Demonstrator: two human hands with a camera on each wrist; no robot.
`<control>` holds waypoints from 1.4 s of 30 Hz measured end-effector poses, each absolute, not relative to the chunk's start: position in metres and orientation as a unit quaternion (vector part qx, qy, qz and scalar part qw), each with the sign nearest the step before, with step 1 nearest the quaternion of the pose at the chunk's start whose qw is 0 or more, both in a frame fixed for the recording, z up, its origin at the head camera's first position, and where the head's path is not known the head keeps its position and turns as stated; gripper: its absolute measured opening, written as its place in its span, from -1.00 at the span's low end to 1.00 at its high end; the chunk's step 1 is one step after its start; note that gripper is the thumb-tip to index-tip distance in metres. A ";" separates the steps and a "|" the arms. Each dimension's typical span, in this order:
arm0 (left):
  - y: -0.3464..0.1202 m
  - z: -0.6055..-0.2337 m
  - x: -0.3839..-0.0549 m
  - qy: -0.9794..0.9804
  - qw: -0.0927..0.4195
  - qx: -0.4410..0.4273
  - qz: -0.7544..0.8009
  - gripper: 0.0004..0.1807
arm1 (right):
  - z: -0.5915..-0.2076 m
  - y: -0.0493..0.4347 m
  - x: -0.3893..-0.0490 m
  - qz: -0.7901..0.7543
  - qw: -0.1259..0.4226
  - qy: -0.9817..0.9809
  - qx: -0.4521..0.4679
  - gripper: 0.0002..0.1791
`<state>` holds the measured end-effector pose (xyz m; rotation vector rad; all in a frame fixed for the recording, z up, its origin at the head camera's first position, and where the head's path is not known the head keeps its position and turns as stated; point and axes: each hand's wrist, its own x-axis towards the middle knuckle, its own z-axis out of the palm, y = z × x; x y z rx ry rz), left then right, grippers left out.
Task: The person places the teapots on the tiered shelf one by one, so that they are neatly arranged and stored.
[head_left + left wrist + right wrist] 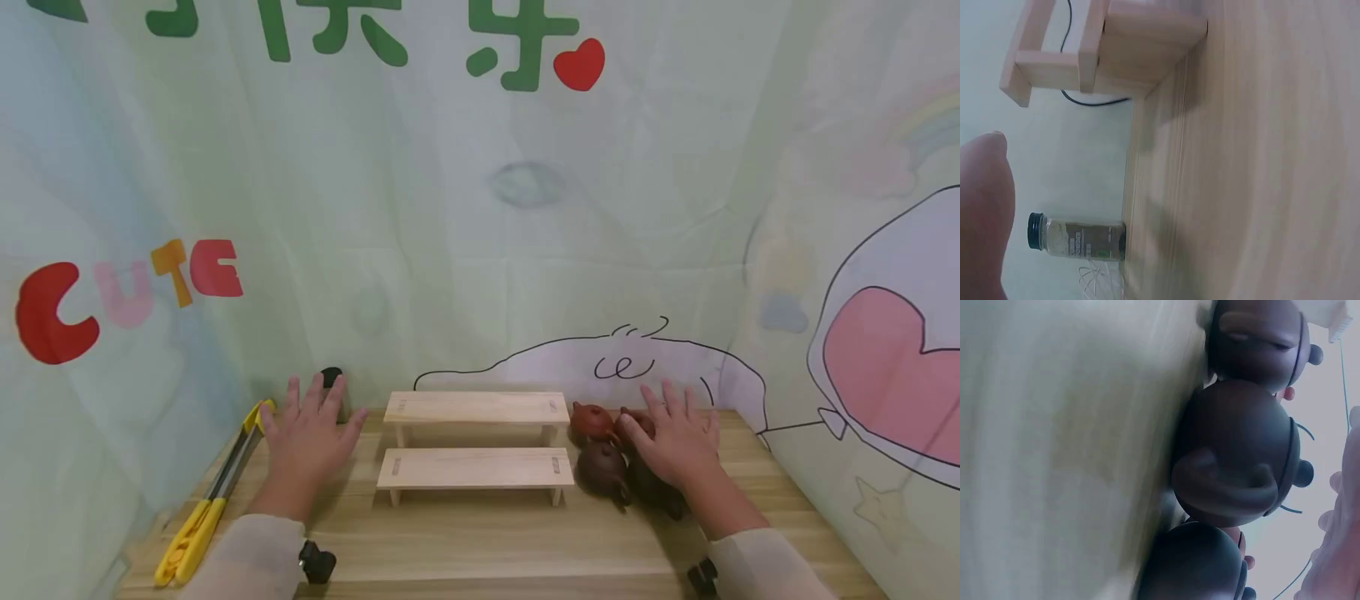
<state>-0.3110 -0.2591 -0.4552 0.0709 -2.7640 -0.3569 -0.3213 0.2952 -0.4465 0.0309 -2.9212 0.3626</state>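
Note:
My left hand [311,442], fingers spread, is held over the left side of the table and holds nothing. Behind its fingers a glass jar [1082,239] with a dark lid is partly hidden in the head view. My right hand [675,442], also spread, overlaps a cluster of small teapots on the right. A reddish teapot [591,422] and a dark brown teapot [602,469] show fully there, while another dark teapot [656,490] is half covered by the hand. In the right wrist view, a round teapot [1235,450] with a looped handle stands close to its neighbours.
A two-tier wooden stand [476,468] occupies the middle of the wooden table [480,546]. Tongs [201,521] with yellow handles lie along the left edge. Thin looped wires [1099,278] appear beside the jar. Printed cloth [450,233] encloses the back and sides.

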 end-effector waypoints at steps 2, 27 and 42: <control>-0.255 -0.457 -0.309 -0.973 0.174 0.030 -0.147 -0.09 | -0.445 0.297 -0.315 0.129 0.105 -0.986 0.007 0.00; -0.218 -0.475 -0.278 -0.836 -0.063 -0.029 -0.544 -0.30 | -0.452 0.360 -0.268 0.270 0.122 -0.955 -0.029 -0.07; -0.221 -0.473 -0.295 -0.776 -0.155 0.002 -0.611 -0.28 | -0.463 0.384 -0.265 0.312 0.032 -0.949 -0.038 -0.03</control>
